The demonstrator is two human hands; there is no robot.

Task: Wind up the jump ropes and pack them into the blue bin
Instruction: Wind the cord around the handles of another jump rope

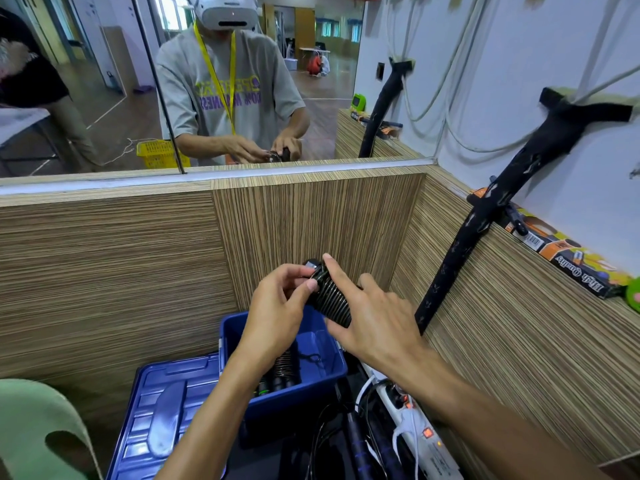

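Head view looks down at two bare hands holding a black jump rope wound in tight coils round its handles (329, 294), up in the air above the blue plastic bin (242, 327); the left hand (277, 306) pinches the top end of the bundle with curled fingers (311, 285) and thumb; the right hand (374, 317) wraps its thumb under the bundle while its pointing finger lies straight along the coils; more wound black ropes (282, 370) lie inside the bin; a blue plastic lid (166, 410) lies flat just left of the bin; a white power strip (415, 431) and loose black cords (346, 438) lie to the right; striped brown wood walls (138, 271) close in the corner behind and at the right, near the bin; a big mirror (104, 81) sits above the wall; a pale green chair (31, 420) stands at the bottom left.
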